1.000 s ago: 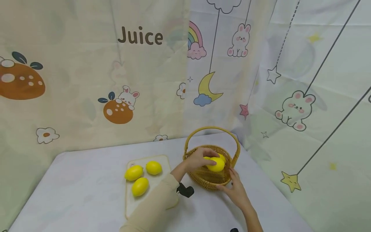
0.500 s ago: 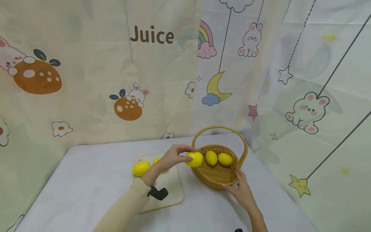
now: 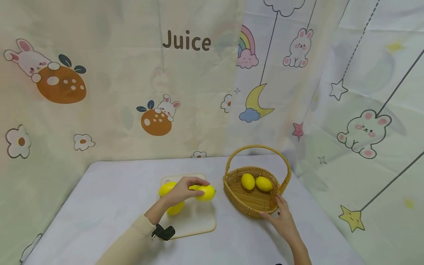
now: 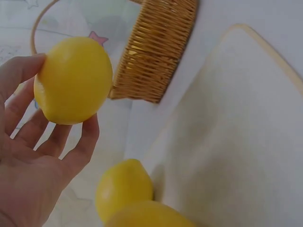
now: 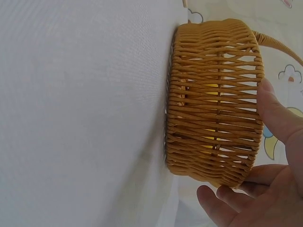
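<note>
Head view — left hand (image 3: 181, 189) holds 1 lemon (image 3: 206, 193), basket (image 3: 241, 204) holds 2.

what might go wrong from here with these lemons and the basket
The lemon in the left hand is held in the air by the fingertips and looks smooth, so it might slip.

The loose lemons on the cutting board lie close to that hand and could get nudged and roll.

The right hand holds one side of the wicker basket; a hard pull might tip it, shifting the two lemons inside.
</note>
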### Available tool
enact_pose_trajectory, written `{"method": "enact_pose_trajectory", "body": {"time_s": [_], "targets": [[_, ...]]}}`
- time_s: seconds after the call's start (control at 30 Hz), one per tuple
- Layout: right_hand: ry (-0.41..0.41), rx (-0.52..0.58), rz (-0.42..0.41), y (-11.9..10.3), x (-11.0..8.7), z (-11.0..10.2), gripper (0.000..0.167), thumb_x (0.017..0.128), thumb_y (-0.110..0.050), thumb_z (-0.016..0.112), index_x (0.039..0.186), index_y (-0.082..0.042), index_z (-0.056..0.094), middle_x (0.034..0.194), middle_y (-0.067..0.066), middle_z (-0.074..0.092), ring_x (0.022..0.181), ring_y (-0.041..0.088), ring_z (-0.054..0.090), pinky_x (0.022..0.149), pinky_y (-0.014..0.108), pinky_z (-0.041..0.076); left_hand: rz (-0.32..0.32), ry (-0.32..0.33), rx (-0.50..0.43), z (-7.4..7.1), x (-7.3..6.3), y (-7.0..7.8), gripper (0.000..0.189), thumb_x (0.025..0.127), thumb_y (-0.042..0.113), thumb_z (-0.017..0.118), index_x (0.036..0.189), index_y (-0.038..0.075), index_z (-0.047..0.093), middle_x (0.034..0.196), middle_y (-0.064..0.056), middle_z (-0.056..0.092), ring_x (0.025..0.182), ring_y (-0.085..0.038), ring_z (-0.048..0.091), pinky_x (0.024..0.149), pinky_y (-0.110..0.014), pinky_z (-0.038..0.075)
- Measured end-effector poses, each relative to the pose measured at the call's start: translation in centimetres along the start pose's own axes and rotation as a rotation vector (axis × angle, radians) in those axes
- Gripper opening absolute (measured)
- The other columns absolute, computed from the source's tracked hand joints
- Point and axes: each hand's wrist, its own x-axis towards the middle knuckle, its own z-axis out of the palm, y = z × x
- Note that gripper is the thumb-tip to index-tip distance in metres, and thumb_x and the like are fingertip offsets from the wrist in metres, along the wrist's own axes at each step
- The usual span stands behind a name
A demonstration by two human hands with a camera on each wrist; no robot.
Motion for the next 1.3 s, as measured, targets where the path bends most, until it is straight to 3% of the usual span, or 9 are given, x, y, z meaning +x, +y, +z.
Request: {"method": "enact_pose_trajectory", "body": {"time_s": [0.2, 0.3, 0.47, 0.6, 0.83, 1.1, 1.3], "targets": [[-0.010, -0.011, 0.005, 0.0, 0.1, 0.0, 0.098, 0.089, -0.033, 0.075, 0.148, 0.019, 0.018, 0.159, 0.033, 0.007, 0.142, 0.055, 0.016, 0.105, 0.063, 0.035, 0.017, -0.004, 0.032, 0.8, -2.2, -1.0, 0.032, 0.091, 0.011, 0.073, 0.122, 0.004, 0.069, 0.123, -0.011, 0.067, 0.117, -0.025, 0.060, 0.096, -0.037, 0.051], [-0.010, -0.019, -0.001, -0.1, 0.1, -0.1, 0.098, 0.089, -0.033, 0.076, 0.148, 0.020, 0.018, 0.158, 0.034, 0.008, 0.141, 0.056, 0.017, 0.103, 0.064, 0.036, 0.033, 0.013, 0.103, 1.3, -2.8, -1.4, 0.030, 0.089, 0.012, 0.075, 0.118, 0.007, 0.071, 0.122, -0.007, 0.068, 0.114, -0.020, 0.061, 0.091, -0.037, 0.053], [-0.005, -0.032, -0.003, 0.2, 0.2, -0.2, 0.097, 0.090, -0.033, 0.075, 0.148, 0.020, 0.018, 0.157, 0.036, 0.008, 0.140, 0.057, 0.017, 0.102, 0.065, 0.038, 0.030, 0.012, 0.238, 2.2, -2.8, -2.2, 0.025, 0.088, 0.014, 0.077, 0.112, 0.012, 0.072, 0.120, -0.002, 0.069, 0.114, -0.017, 0.061, 0.088, -0.035, 0.052], [-0.008, -0.029, 0.000, 0.2, 0.3, -0.2, 0.097, 0.090, -0.032, 0.075, 0.148, 0.020, 0.017, 0.157, 0.036, 0.008, 0.141, 0.057, 0.017, 0.102, 0.065, 0.038, 0.024, -0.001, 0.279, 2.5, -2.9, -2.4, 0.021, 0.089, 0.011, 0.074, 0.110, 0.012, 0.071, 0.122, -0.005, 0.068, 0.116, -0.022, 0.060, 0.091, -0.038, 0.051], [-0.019, -0.019, 0.007, 0.0, 0.3, -0.1, 0.099, 0.090, -0.033, 0.075, 0.148, 0.020, 0.016, 0.158, 0.035, 0.006, 0.141, 0.057, 0.015, 0.103, 0.064, 0.036, 0.024, -0.011, 0.322, 2.7, -2.9, -2.4, 0.020, 0.089, 0.007, 0.073, 0.108, 0.011, 0.071, 0.123, -0.006, 0.067, 0.119, -0.024, 0.058, 0.092, -0.043, 0.049], [-0.016, -0.017, 0.004, -0.1, 0.2, -0.1, 0.097, 0.090, -0.029, 0.075, 0.148, 0.020, 0.015, 0.158, 0.035, 0.006, 0.141, 0.056, 0.015, 0.104, 0.064, 0.036, 0.018, -0.021, 0.316, 2.5, -2.8, -2.4, 0.024, 0.088, -0.001, 0.071, 0.109, 0.010, 0.070, 0.124, -0.004, 0.066, 0.123, -0.024, 0.056, 0.109, -0.049, 0.038], [-0.016, -0.013, 0.008, -0.1, 0.2, -0.1, 0.098, 0.090, -0.030, 0.075, 0.148, 0.021, 0.014, 0.158, 0.035, 0.006, 0.141, 0.056, 0.015, 0.104, 0.064, 0.035, 0.028, -0.015, 0.325, 2.3, -2.8, -2.3, 0.026, 0.088, -0.002, 0.070, 0.110, 0.011, 0.070, 0.124, -0.008, 0.066, 0.122, -0.025, 0.057, 0.108, -0.051, 0.039]]}}
